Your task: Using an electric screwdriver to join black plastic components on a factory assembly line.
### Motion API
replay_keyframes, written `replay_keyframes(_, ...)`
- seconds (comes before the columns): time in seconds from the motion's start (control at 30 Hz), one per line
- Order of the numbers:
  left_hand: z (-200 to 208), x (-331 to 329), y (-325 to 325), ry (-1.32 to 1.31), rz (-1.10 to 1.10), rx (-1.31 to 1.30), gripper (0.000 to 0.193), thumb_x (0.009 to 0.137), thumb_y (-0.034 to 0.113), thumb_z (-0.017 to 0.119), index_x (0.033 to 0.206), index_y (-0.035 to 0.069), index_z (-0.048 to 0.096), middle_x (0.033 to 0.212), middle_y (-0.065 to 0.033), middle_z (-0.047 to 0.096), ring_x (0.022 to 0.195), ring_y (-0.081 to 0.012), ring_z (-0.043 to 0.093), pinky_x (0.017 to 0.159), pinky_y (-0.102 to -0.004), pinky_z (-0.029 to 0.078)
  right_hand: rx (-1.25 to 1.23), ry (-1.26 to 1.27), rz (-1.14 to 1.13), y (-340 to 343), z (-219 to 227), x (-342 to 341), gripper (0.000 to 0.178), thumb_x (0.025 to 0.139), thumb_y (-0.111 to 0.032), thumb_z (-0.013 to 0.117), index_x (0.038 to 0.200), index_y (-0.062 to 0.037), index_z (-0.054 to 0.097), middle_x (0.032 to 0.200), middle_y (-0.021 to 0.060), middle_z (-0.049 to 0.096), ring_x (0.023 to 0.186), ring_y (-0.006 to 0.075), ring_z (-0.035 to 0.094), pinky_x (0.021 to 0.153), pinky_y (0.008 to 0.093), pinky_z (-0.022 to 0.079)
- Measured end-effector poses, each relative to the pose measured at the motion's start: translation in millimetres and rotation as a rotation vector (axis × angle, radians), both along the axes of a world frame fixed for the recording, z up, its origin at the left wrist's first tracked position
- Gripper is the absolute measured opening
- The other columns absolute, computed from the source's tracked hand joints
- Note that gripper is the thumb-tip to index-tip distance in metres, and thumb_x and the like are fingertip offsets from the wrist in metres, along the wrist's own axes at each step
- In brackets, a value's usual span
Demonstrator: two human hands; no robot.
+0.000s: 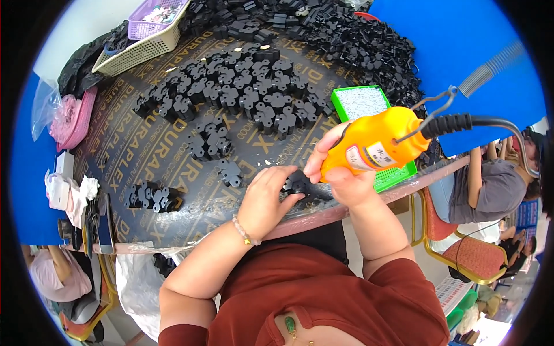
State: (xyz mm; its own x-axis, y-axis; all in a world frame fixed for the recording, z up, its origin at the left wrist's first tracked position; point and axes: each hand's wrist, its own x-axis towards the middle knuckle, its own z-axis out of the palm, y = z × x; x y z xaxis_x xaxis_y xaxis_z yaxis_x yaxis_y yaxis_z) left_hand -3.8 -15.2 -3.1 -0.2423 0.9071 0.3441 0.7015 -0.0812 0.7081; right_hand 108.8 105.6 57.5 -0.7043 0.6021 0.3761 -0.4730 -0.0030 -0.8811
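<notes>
My right hand point(341, 176) is wrapped round an orange electric screwdriver point(375, 141). Its black cord leaves the back end, and a wire bail there is hooked to a coiled spring. The screwdriver's tip is hidden behind the hand. My left hand point(266, 196) rests on the table, thumb and fingers round a small black plastic part point(296, 182) just below the screwdriver's front end. Part of that piece is covered by the fingers. Close by on the left lies a single black block with lobed edges point(230, 173).
Many similar black blocks point(248, 86) stand grouped across the table point(190, 222), with a heap of small black pieces point(369, 52) behind. A green tray point(358, 95) of small metal bits sits right. Baskets point(141, 51) are at the far left. A co-worker point(490, 184) sits at right.
</notes>
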Motion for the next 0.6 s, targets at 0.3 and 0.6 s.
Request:
replay_keyframes(0.3,2,2,0,0.004,0.026,-0.025,0.048,0.07,0.014,0.076,0.111,0.001,0.057,0.103,-0.016,0.062,0.096,-0.0349,0.058,0.085,-0.0406,0.047,0.045,0.034,-0.054,7,-1,1,0.057,0.078,-0.039,0.074,0.108,0.0024,0.049,0.071,0.0106,0.062,0.057,0.0138,0.059,0.05,0.0235,0.048)
replay_keyframes(0.6,-3,5,3,0.03,0.041,0.039,0.05,0.067,0.013,0.078,0.111,0.001,0.058,0.1,-0.015,0.062,0.093,-0.0334,0.058,0.083,-0.0384,0.047,0.368,-0.141,-0.707,95,15,96,0.03,0.087,-0.021,0.065,0.104,0.0012,0.054,0.068,0.0052,0.06,0.055,0.0103,0.057,0.051,0.0211,0.046)
